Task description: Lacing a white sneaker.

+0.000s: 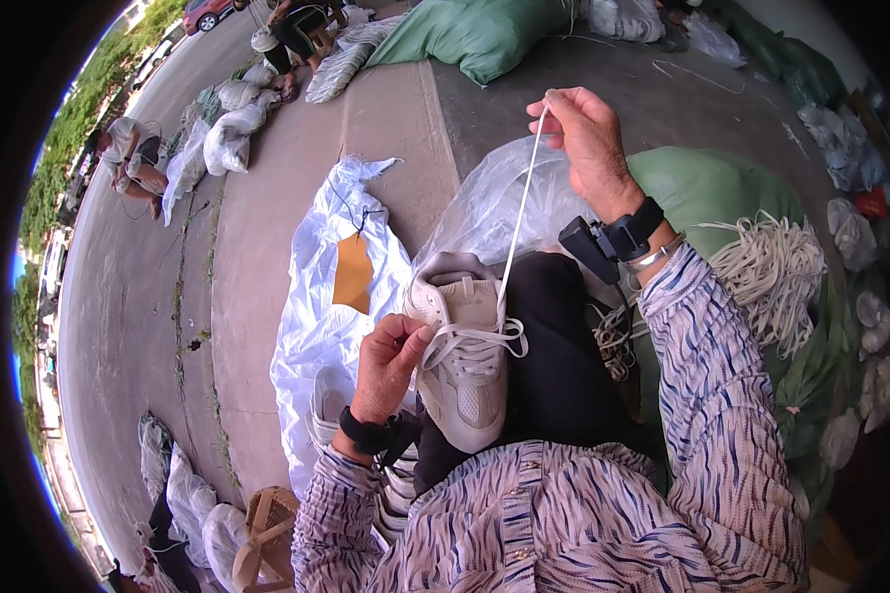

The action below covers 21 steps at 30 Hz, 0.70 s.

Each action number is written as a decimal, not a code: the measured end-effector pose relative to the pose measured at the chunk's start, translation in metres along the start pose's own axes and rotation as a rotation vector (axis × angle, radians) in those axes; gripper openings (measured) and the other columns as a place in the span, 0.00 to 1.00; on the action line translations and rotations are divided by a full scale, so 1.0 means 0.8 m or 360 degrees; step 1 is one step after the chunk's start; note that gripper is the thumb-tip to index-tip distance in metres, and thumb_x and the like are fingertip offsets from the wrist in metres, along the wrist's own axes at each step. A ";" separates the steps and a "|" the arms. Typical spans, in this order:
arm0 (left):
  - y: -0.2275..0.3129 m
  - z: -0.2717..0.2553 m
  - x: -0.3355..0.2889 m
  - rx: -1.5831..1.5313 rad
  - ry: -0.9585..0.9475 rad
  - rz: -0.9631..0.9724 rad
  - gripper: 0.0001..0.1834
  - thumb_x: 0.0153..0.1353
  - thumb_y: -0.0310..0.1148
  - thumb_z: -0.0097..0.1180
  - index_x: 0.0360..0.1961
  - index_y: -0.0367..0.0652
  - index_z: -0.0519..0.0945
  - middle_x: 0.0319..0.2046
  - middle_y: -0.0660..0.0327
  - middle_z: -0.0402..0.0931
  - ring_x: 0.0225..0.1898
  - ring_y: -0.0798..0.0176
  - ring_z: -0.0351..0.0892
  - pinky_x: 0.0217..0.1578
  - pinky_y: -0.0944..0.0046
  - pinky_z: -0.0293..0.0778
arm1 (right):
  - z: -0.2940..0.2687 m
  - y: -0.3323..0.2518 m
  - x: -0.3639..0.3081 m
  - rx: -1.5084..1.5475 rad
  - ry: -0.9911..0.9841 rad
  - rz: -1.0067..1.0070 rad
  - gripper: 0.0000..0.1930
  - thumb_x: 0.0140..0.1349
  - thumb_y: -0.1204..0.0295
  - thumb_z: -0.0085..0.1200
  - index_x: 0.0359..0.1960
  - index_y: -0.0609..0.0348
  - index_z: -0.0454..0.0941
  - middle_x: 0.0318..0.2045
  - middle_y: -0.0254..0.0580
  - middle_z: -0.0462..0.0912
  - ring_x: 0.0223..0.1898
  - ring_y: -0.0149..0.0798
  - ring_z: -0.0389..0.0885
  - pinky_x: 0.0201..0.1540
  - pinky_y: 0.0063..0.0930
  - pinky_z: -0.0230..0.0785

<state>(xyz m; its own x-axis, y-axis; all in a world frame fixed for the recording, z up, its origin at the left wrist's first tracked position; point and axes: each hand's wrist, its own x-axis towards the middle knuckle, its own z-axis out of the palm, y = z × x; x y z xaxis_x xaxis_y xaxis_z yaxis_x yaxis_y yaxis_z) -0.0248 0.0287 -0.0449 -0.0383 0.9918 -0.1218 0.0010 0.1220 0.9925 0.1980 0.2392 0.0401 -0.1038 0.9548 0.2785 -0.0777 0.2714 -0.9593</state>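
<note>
A pale beige sneaker (472, 385) rests on my dark-trousered lap, its toe toward me. White shoelace (477, 348) crosses its tongue, with loose loops over the front. My right hand (585, 143) is raised above and to the right, thumb and fingers pinching one lace end. From there the lace runs taut down to the shoe's right-hand eyelets. At the sneaker's left side my left hand (392, 362) is closed, thumb and fingertips against its edge beside the lace; exactly what they pinch is partly hidden. Another light shoe (332, 397) shows behind my left wrist.
Right of my lap, a bundle of white laces (773, 280) lies on a green sack (717, 193). White sheeting (311, 326) with a yellow-orange piece (352, 274) covers ground at left. Clear plastic (509, 203) spreads beyond my knees. Farther off, people sit beside bags.
</note>
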 end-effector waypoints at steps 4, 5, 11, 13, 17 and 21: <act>0.003 -0.006 0.004 0.0040 -0.0073 -0.0032 0.08 0.62 0.33 0.57 0.30 0.39 0.77 0.25 0.72 0.72 0.27 0.79 0.65 0.29 0.77 0.63 | 0.012 0.006 -0.053 0.0590 -0.0482 0.1088 0.06 0.65 0.68 0.48 0.36 0.56 0.70 0.22 0.34 0.73 0.17 0.23 0.64 0.21 0.20 0.61; 0.004 -0.009 0.006 0.0013 -0.0141 -0.0082 0.09 0.62 0.33 0.57 0.30 0.39 0.77 0.25 0.72 0.71 0.27 0.79 0.64 0.29 0.77 0.62 | 0.016 0.009 -0.069 0.0550 -0.0663 0.1291 0.06 0.64 0.68 0.49 0.35 0.56 0.71 0.21 0.30 0.70 0.14 0.20 0.60 0.17 0.17 0.56; 0.004 -0.016 0.007 0.0044 -0.0215 -0.0054 0.08 0.62 0.33 0.57 0.31 0.39 0.77 0.24 0.73 0.70 0.26 0.79 0.64 0.28 0.76 0.62 | 0.027 0.017 -0.104 0.0410 -0.1019 0.1163 0.07 0.58 0.71 0.56 0.32 0.62 0.75 0.22 0.31 0.74 0.18 0.21 0.67 0.18 0.17 0.59; 0.002 -0.014 0.006 0.0030 -0.0218 -0.0051 0.08 0.62 0.33 0.57 0.30 0.39 0.77 0.24 0.73 0.70 0.26 0.79 0.64 0.28 0.76 0.62 | 0.034 0.022 -0.115 0.0231 -0.1120 0.0898 0.07 0.57 0.72 0.56 0.31 0.63 0.75 0.23 0.32 0.76 0.20 0.23 0.70 0.22 0.18 0.63; 0.001 -0.010 0.009 0.0110 -0.0148 0.0022 0.10 0.61 0.33 0.58 0.28 0.38 0.77 0.23 0.71 0.70 0.26 0.78 0.64 0.27 0.75 0.62 | 0.051 0.035 -0.139 -0.0371 -0.1156 0.0355 0.06 0.52 0.74 0.56 0.27 0.64 0.77 0.24 0.40 0.80 0.27 0.30 0.77 0.34 0.24 0.70; 0.016 -0.010 0.016 0.0341 -0.0185 -0.0020 0.11 0.56 0.34 0.62 0.28 0.37 0.77 0.22 0.67 0.69 0.26 0.74 0.65 0.28 0.71 0.64 | 0.060 0.041 -0.144 -0.0644 -0.1150 0.0224 0.05 0.51 0.75 0.54 0.27 0.63 0.79 0.23 0.45 0.81 0.28 0.32 0.79 0.35 0.27 0.71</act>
<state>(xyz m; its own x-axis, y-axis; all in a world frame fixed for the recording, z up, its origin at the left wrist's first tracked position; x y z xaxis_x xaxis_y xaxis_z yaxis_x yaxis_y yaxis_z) -0.0332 0.0430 -0.0339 0.0754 0.9864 -0.1460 0.2138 0.1270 0.9686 0.1598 0.1324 -0.0209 -0.7062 0.7079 -0.0162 0.3309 0.3097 -0.8914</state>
